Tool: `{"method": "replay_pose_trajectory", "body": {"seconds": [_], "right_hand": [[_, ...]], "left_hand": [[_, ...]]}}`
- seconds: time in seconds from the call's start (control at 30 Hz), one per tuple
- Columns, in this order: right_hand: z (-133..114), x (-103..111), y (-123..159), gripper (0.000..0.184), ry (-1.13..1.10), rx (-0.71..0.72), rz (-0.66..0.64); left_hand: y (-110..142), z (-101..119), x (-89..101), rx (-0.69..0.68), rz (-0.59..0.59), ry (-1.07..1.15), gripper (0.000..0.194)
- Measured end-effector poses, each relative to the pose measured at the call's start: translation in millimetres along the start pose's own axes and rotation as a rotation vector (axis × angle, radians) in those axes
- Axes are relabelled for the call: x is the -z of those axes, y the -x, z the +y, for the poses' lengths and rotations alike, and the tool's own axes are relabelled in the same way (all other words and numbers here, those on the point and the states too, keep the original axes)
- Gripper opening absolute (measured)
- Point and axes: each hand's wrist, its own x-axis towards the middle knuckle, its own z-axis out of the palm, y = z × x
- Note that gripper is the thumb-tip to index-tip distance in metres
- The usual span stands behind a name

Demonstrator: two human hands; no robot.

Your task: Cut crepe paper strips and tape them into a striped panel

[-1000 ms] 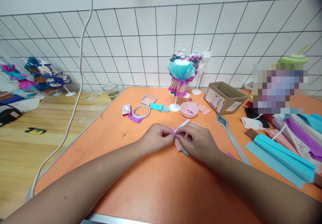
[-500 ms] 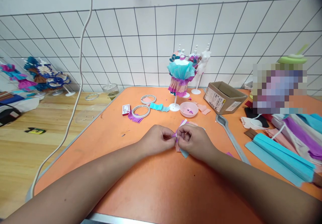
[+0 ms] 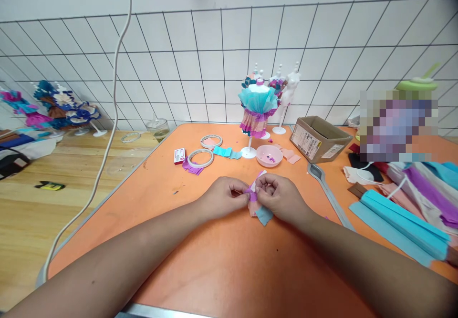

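Note:
My left hand (image 3: pixel 226 195) and my right hand (image 3: pixel 282 196) meet over the middle of the orange table (image 3: pixel 214 265). Between their pinched fingers is a small purple crepe paper strip (image 3: pixel 253 196) with a white band on it. Peach and light blue paper pieces (image 3: pixel 264 215) hang or lie just below; I cannot tell whether they are joined to it. Beyond the hands stands a small dress form (image 3: pixel 258 101) in a turquoise, purple and peach paper dress. A pink bowl (image 3: pixel 269 156) holding small purple bits sits near its base.
Two tape rolls (image 3: pixel 200 158) and a small red-and-white box (image 3: pixel 179 156) lie to the left. On the right are a cardboard box (image 3: pixel 320 138), a grey metal strip (image 3: pixel 331 196) and crepe paper rolls (image 3: pixel 404 222). A white cable (image 3: pixel 115 75) hangs at left.
My right hand has shifted slightly right, away from the left fingertips, and more of the purple strip and the pieces below it shows. My left hand has barely moved.

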Motion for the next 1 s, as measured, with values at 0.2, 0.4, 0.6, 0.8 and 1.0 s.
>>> {"method": "replay_pose_trajectory", "body": {"seconds": [0.2,0.4,0.6,0.8,1.0], "right_hand": [[3.0,3.8,-4.8,0.011,-0.298,-0.149,0.003],[17.5,12.1,-15.5,0.017,-0.745,-0.347,-0.001],[24.0,24.4,-22.8,0.025,-0.854,-0.350,0.098],[35.4,35.5,-31.7,0.022,-0.899,-0.363,0.247],[49.0,46.7,-41.7,0.022,-0.884,-0.372,0.427]], "left_hand": [[-2.0,-7.8,2.8,0.056,-0.021,0.074,0.025],[-3.0,-9.1,18.0,0.183,-0.062,0.078,0.024],[-4.0,-12.8,41.6,0.279,-0.173,0.165,0.021],[-3.3,-22.4,72.9,0.561,-0.218,0.090,0.025],[4.3,-23.1,88.3,0.688,-0.305,-0.055,0.026]]}}
